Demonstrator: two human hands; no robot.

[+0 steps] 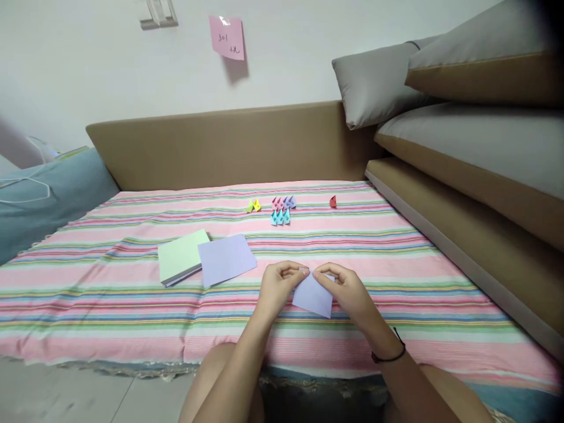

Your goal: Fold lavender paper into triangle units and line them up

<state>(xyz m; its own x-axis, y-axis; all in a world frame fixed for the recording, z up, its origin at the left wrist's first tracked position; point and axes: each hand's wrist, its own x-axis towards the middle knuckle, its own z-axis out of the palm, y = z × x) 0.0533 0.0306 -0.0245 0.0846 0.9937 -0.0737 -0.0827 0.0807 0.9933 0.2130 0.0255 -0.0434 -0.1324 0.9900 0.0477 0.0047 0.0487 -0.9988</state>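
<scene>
A small lavender paper square point(314, 296) is held just above the striped cloth point(110, 282), one corner pointing down. My left hand point(278, 285) pinches its upper left edge with curled fingers. My right hand point(346, 288), a black band on its wrist, pinches the upper right edge. Both hands meet at the paper's top.
A lavender sheet point(227, 258) and a stack topped by a green sheet point(181, 255) lie to the left. Small folded paper pieces sit further back: yellow-green point(253, 205), pink and purple point(283, 202), blue point(280, 217), red point(333, 201). Cushions are piled at the right.
</scene>
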